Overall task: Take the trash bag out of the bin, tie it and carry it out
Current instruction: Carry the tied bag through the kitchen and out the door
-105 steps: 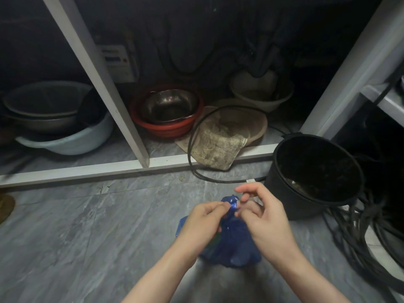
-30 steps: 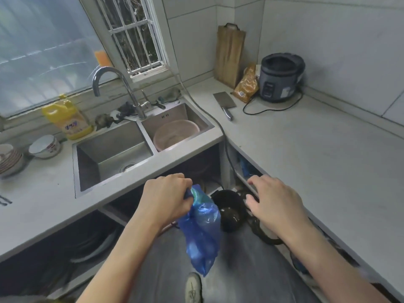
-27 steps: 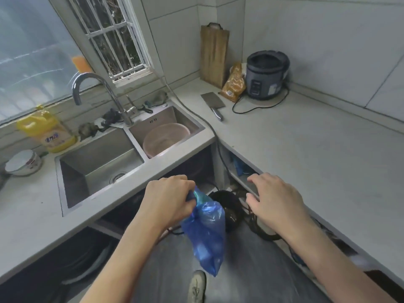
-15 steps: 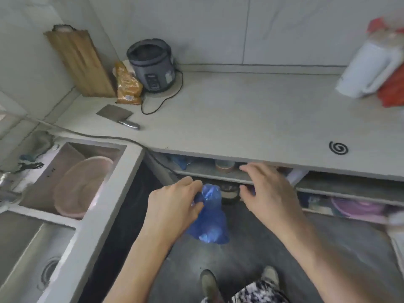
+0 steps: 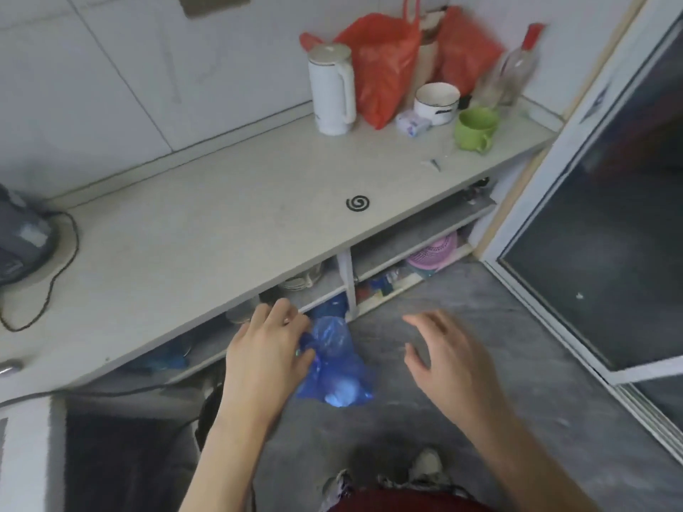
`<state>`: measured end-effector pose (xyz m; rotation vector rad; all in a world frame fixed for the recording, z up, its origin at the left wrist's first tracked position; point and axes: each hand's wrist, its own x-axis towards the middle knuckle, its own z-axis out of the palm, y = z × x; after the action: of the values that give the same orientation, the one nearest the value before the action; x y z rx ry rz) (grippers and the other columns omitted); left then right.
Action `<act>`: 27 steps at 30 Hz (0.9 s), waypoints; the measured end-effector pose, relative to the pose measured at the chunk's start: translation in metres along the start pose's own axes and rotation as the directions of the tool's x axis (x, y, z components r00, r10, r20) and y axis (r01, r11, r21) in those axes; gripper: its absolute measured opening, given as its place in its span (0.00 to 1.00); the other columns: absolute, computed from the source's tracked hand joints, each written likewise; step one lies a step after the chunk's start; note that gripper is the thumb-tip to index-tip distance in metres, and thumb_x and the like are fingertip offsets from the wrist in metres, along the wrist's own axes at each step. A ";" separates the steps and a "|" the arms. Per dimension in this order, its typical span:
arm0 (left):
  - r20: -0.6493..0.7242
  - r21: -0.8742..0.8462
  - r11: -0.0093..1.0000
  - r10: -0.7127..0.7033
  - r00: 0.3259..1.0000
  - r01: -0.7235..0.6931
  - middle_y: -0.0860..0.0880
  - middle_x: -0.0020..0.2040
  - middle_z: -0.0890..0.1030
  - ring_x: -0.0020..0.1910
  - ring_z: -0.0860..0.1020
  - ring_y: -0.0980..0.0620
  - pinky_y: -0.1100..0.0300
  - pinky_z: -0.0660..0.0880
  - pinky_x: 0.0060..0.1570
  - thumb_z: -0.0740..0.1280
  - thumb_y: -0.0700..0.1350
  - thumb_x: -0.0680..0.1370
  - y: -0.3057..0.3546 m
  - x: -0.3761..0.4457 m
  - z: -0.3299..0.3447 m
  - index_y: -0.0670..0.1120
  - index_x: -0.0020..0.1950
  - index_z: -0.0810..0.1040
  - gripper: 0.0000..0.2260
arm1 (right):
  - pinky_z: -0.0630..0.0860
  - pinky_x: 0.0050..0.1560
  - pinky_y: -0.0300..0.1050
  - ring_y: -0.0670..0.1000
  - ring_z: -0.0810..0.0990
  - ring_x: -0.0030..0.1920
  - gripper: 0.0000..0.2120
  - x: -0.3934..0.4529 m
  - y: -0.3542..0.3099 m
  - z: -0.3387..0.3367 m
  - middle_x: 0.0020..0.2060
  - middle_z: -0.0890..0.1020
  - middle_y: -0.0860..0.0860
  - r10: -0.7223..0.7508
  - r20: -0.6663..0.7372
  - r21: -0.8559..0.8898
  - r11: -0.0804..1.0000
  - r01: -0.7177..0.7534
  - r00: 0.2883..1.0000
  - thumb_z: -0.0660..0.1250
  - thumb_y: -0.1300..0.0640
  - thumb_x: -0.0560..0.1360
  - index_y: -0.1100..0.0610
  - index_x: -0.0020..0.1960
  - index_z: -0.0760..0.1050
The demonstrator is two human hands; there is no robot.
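Note:
A small blue trash bag (image 5: 334,367) hangs over the grey floor in the middle of the view. My left hand (image 5: 266,351) grips its gathered top, and the bag's body dangles to the right of that fist. My right hand (image 5: 443,356) hovers to the right of the bag, apart from it, fingers spread and holding nothing. The bin is out of view.
A pale counter (image 5: 221,230) runs along the left, with open shelves below. On it stand a white kettle (image 5: 332,90), red bags (image 5: 384,64), a green mug (image 5: 475,129) and a coil (image 5: 357,203). A glass door (image 5: 606,230) stands at the right. My feet (image 5: 425,471) show below.
I stood up from the bin with the bag in my left hand and turned right, from the sink toward the door. My right hand let go of the knot and opened.

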<state>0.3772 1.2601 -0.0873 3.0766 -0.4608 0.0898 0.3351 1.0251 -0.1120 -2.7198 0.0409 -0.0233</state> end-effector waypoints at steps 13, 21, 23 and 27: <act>0.095 -0.041 0.923 0.386 0.918 -0.384 0.55 0.39 0.77 0.42 0.77 0.50 0.57 0.73 0.25 0.74 0.51 0.62 0.192 0.094 0.035 0.52 0.37 0.79 0.08 | 0.72 0.58 0.48 0.54 0.76 0.61 0.24 -0.045 0.168 -0.049 0.65 0.75 0.51 0.391 0.018 0.023 0.920 -0.392 0.920 0.67 0.54 0.72 0.52 0.68 0.70; 0.094 -0.058 0.782 0.623 0.777 -0.620 0.56 0.38 0.77 0.41 0.77 0.52 0.60 0.72 0.27 0.72 0.51 0.64 0.309 0.141 0.027 0.52 0.38 0.80 0.06 | 0.72 0.56 0.47 0.54 0.78 0.58 0.19 -0.069 0.241 -0.070 0.61 0.77 0.50 0.611 -0.002 0.078 0.789 -0.609 0.791 0.63 0.49 0.74 0.51 0.63 0.72; 0.101 -0.065 0.736 0.676 0.730 -0.673 0.56 0.40 0.77 0.43 0.77 0.54 0.61 0.67 0.29 0.71 0.51 0.66 0.333 0.152 0.028 0.53 0.40 0.80 0.06 | 0.71 0.55 0.45 0.53 0.77 0.57 0.17 -0.072 0.256 -0.073 0.60 0.77 0.50 0.655 -0.006 0.091 0.753 -0.652 0.756 0.62 0.50 0.76 0.51 0.63 0.71; 0.096 -0.052 0.631 0.775 0.625 -0.774 0.56 0.43 0.77 0.46 0.77 0.54 0.61 0.64 0.28 0.70 0.52 0.68 0.379 0.178 0.034 0.52 0.42 0.79 0.06 | 0.73 0.50 0.45 0.54 0.80 0.51 0.16 -0.071 0.284 -0.071 0.53 0.81 0.51 0.740 -0.054 0.135 0.670 -0.730 0.670 0.64 0.52 0.74 0.52 0.61 0.75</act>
<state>0.4379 0.8449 -0.1025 2.6115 -1.7615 -0.0699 0.2558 0.7388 -0.1640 -2.3913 1.1411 0.0681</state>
